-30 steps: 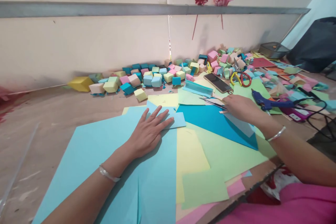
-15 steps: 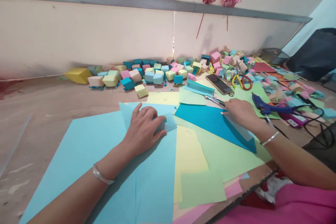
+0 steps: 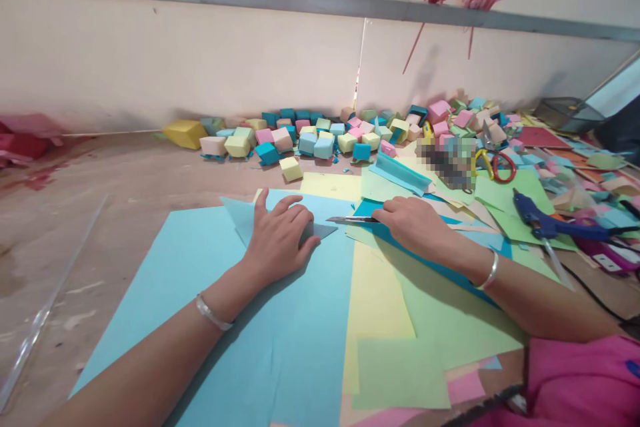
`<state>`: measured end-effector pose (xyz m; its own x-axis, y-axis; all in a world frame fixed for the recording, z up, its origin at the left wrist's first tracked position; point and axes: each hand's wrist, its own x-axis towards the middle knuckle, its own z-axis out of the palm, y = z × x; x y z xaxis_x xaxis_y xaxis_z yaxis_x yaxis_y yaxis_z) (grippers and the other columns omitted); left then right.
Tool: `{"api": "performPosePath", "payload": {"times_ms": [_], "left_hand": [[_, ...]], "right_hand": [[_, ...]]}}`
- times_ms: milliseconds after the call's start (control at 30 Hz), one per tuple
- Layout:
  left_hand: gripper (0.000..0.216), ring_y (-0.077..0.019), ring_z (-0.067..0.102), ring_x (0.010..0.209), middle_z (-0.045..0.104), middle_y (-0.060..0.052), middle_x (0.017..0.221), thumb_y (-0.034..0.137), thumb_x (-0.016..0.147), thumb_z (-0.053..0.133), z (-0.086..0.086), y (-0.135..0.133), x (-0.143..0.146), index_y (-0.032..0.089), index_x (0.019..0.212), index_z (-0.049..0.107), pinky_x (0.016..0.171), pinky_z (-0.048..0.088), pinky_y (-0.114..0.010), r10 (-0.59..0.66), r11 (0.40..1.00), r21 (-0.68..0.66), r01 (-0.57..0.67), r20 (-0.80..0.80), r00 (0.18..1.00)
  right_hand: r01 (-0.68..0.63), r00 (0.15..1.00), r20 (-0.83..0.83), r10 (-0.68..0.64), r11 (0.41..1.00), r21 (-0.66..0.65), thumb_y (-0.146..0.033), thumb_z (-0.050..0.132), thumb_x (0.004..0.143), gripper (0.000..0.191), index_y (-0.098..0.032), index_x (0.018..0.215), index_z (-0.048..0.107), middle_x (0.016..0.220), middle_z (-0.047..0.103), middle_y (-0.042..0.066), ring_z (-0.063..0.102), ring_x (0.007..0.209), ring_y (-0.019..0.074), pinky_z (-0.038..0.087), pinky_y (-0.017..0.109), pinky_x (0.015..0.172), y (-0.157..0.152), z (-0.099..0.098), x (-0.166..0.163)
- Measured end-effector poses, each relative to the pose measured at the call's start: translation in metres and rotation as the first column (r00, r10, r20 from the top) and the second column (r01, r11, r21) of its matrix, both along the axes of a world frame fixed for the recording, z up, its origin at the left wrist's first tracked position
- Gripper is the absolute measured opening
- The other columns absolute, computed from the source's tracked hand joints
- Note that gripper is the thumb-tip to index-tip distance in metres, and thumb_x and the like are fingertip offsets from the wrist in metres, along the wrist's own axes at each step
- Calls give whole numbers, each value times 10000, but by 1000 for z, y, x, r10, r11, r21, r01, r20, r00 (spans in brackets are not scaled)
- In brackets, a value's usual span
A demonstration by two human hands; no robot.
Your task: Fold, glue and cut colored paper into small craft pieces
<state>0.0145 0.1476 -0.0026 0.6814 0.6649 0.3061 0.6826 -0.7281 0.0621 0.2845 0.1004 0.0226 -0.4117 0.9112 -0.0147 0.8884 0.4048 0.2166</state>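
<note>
My left hand (image 3: 280,240) lies with fingers spread, pressing on a light blue sheet (image 3: 300,327). Under it, a folded light blue flap (image 3: 234,212) lifts at its left corner, and the flap's pointed right end shows past my thumb. In my right hand (image 3: 415,227) is a craft knife (image 3: 350,219), pinched near its blade end and pointing left at the flap's tip. Its blade hovers near the sheet's right edge; whether it touches cannot be seen. Beneath my right hand is a dark blue paper piece (image 3: 430,250), partly covered.
Small paper boxes (image 3: 315,145) line the wall. Scissors (image 3: 503,165), a blue glue gun (image 3: 550,220) and coloured scraps lie at right. Green (image 3: 400,373) and yellow sheets (image 3: 375,293) overlap beside the blue one. A clear stick (image 3: 35,327) lies at far left.
My right hand has moved left with the craft knife, bringing its blade near the folded flap. My left hand stays on the flap. The view has shifted left.
</note>
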Motion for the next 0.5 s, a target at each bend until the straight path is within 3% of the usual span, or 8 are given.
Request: {"api": "performPosePath", "payload": {"times_ms": [133,233,367,500], "left_hand": [[166,-328,503,1252,694,-83,989,337,844,579,-1,4,0,207,944,604,1137,88,-616,-19,999,-49,19,6,1000],[211,-313,511,1239,685,-77,1050,341,863,563,-2,7,-1,216,1022,625,1147,73,-601,-49,996,-73,49,3,999],[307,-285,490,1264,666,-56,1070,284,922,494,-5,10,-3,295,1202,619,1140,53,-618,-92,993,-75,89,-28,995],[360,-281,431,1325,638,-48,1171,246,970,403,-8,13,-6,373,1226,621,1129,50,-639,-106,993,-59,102,-58,993]], "right_hand": [[-13,999,-41,10,997,-76,-84,458,927,220,-178,935,657,794,611,50,479,718,150,131,309,583,2,-5,4],[-45,996,-80,37,994,-104,-142,472,953,241,-231,1062,667,783,595,37,471,715,141,140,301,596,2,-6,7],[-108,988,-118,97,991,-83,-145,438,969,407,-346,1294,578,802,561,37,448,716,138,145,298,606,6,-13,10],[-158,976,-158,148,986,-50,-234,404,1001,380,-348,1328,560,828,551,40,409,695,141,163,288,596,10,-23,9]]}}
